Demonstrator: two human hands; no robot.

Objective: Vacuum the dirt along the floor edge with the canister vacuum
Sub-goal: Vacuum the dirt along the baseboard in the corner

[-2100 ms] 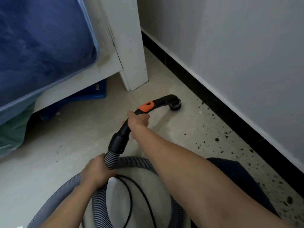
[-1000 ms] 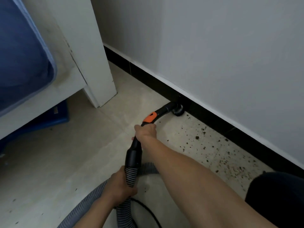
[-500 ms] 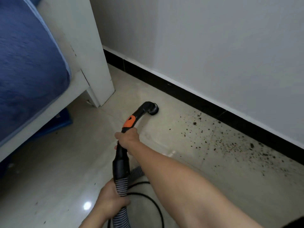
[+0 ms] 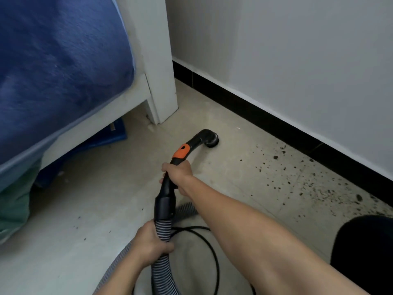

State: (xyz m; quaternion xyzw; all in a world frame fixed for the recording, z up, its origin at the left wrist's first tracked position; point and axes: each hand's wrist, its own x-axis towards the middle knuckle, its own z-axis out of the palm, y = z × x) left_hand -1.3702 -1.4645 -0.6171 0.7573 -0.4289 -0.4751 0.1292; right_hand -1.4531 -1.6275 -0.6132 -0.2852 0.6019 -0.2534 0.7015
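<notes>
The black handle is held tight in the right hand, so the round nozzle is kept on the floor. The hose is gripped by the left hand. The dirt lies beside the black wall edge, apart from the nozzle.

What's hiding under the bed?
Under the white bed frame a flat blue thing pokes out. What it is, and anything deeper in the shadow, is covered.
</notes>
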